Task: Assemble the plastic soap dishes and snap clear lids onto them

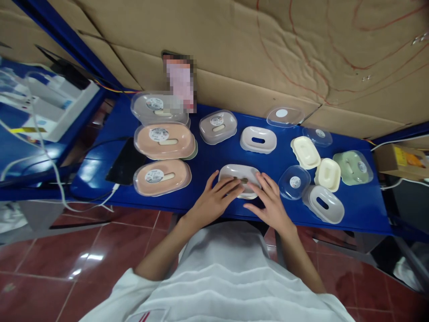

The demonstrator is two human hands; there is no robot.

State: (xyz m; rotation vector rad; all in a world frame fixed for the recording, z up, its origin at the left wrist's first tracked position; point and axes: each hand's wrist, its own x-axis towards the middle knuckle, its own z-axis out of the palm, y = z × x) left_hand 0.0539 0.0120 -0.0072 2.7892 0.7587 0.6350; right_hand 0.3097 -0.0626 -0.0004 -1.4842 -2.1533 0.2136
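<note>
A pale grey soap dish [239, 170] lies on the blue table in front of me, with a cream part showing under its near edge. My left hand [212, 201] reaches over its left side, fingers stretched out across the middle and the central slot. At the right end, my right hand [272, 203] has its fingers spread, fingertips on the rim and thumb apart. Fingers partly hide the dish's inside. Beyond it sits another grey soap dish [258, 139] with an open slot. To the right are a clear lid [295, 182] and cream inner trays [327, 174].
Peach lidded soap dishes [177, 134] stand at left beside a black tablet [125, 163] with a cable. A lidded grey dish [217, 127], a green one [351, 167], a slotted grey dish [325, 203] and more clear lids [284, 116] lie around. Cardboard [234, 53] walls the back.
</note>
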